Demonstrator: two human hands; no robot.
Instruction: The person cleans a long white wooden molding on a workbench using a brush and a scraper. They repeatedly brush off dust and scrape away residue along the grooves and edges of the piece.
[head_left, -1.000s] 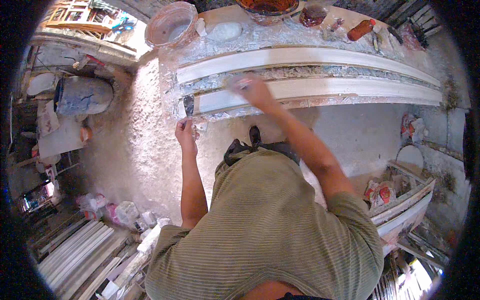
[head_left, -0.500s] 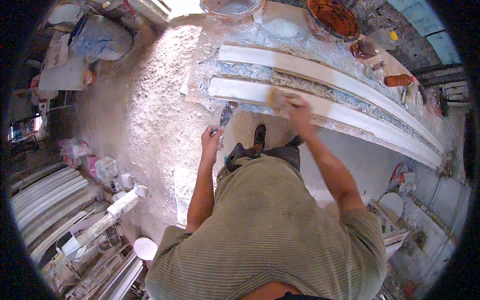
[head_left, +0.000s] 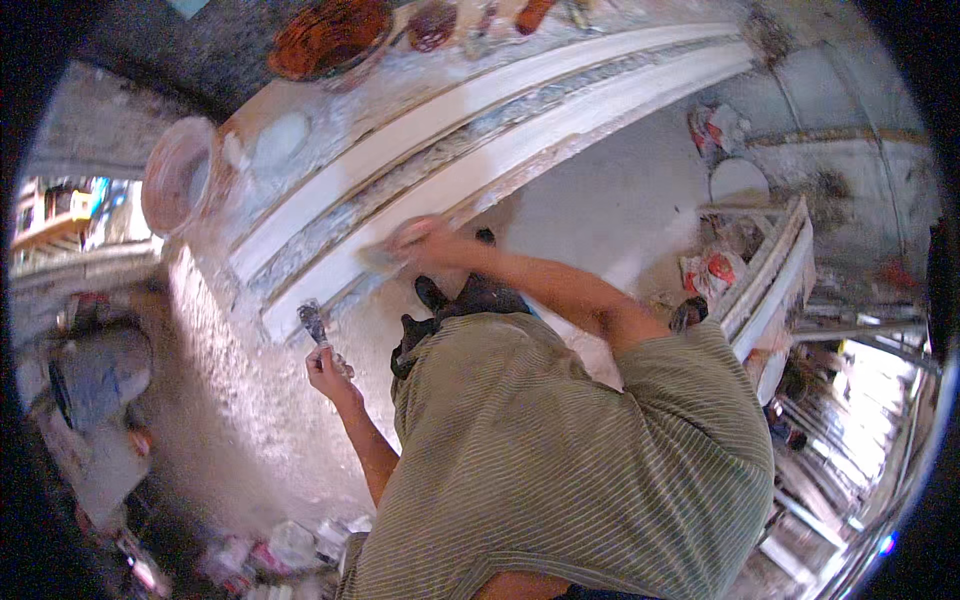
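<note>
Near white strip: on cluttered bench, long, narrow, smooth white face, tan shading mid-length — right hand over its left part, left hand just off its left end.
Far white strip: roughly parallel, beyond both hands; grey-blue residue between strips.
Orange-brown basin: bench's far edge.
Right hand: blurred, gripping tan pad; contact with near strip — can't tell.
Left hand: closed round scraper handle.
Scraper: blade up, smeared grey, at near strip's left end.
Tan pad: under right fingertips, outline blurred.
</note>
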